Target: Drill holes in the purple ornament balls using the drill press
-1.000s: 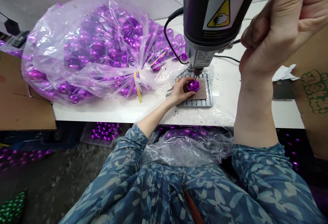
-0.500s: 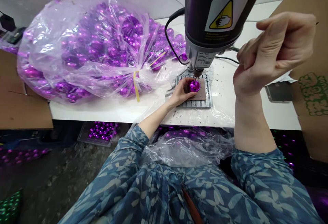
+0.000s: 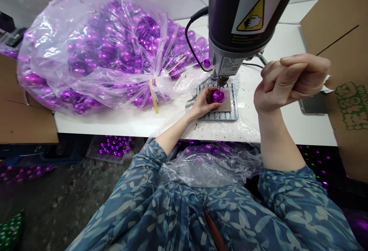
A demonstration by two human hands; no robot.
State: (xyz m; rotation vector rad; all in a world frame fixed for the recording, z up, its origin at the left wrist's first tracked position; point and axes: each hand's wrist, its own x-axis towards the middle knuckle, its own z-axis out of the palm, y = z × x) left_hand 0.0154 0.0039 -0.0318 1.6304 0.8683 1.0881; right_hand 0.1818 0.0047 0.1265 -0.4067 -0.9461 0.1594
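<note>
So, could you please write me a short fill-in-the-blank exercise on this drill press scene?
1. The left hand steadies a shiny ____ ball under the drill bit.
2. The ball rests on a small square ____ pad.
3. The clear plastic bag of balls is tied with a ____ strip.
4. The right hand grips the metal lever of the dark grey drill press, whose label shows a yellow ____.

Missing words: purple; brown; yellow; triangle.

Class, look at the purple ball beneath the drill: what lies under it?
The purple ball sits on a brown pad on a slotted metal plate. The left hand holding it covers the pad's left part; the spot beneath the ball is hidden. The right hand grips a lever.
</note>
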